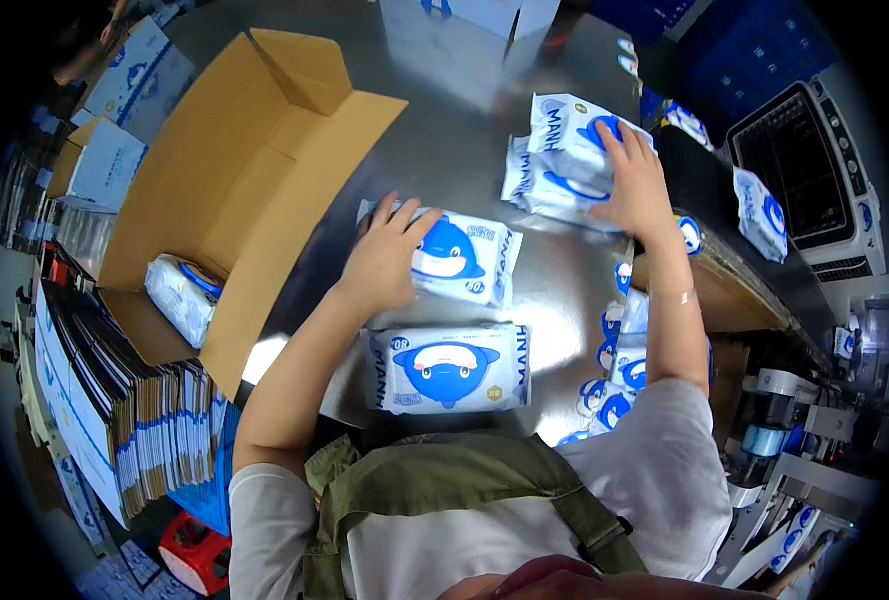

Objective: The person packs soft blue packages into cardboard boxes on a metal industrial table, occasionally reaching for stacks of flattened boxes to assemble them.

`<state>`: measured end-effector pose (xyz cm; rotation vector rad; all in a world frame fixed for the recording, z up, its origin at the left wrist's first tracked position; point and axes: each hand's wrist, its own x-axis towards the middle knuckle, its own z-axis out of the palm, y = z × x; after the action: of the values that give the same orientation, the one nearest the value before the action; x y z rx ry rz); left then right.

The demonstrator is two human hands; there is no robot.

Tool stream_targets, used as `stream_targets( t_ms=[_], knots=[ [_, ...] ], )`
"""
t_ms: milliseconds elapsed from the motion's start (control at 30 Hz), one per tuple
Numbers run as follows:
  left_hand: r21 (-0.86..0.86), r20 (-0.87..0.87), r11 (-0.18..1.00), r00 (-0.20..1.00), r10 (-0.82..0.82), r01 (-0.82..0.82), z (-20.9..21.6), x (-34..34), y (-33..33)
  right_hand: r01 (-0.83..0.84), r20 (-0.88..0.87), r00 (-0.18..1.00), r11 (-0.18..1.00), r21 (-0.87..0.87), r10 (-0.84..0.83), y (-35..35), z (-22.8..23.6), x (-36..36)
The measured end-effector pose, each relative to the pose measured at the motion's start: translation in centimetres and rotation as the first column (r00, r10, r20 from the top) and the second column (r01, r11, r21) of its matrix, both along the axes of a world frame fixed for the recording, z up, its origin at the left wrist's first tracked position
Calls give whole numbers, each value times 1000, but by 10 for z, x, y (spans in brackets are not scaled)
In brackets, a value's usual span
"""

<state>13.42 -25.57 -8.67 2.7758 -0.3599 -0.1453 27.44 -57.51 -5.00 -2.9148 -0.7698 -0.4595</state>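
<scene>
My left hand grips the left end of a white and blue wet wipes pack that lies flat on the metal table. Nearer to me is a second wipes pack, untouched. Over to the right, my right hand curls over the right side of an upper wipes pack, which overlaps a lower wipes pack. Its thumb reaches down beside the lower one. Left of my left hand stands an open cardboard box, tilted in view, with a wipes pack at its near end.
Folded cartons are stacked at the left, above a red stool. A dark conveyor belt carrying wipes packs runs along the right, beside a machine with a screen. Round stickers cover the table's right edge.
</scene>
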Motion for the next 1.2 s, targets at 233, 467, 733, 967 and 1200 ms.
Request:
stream_targets(
  t_ms=[233, 467, 733, 967, 1200],
  knots=[
    [-126, -142, 962, 956, -258, 241, 17, 3, 14, -11, -27, 1000, 996, -90, 8, 45, 2, -70],
    [-168, -254, 984, 967, 10, -54, 37, 74, -45, 38, -765, 574, 923, 382, 293, 33, -17, 79],
    [-72, -37, 963, 964, -264, 261, 29, -153, -15, -118, -744, 563, 926, 358, 359, 66, -28, 25],
    [-225, -137, 953, 961, -239, 204, 7, -105, 17, -122, -785, 502, 928, 351, 363, 79, -27, 21],
    [-274, 489, 942, 815, 310, -194, 10, -122, 9, -105, -803, 446, 914, 393, 397, 59, -28, -8]
  ],
)
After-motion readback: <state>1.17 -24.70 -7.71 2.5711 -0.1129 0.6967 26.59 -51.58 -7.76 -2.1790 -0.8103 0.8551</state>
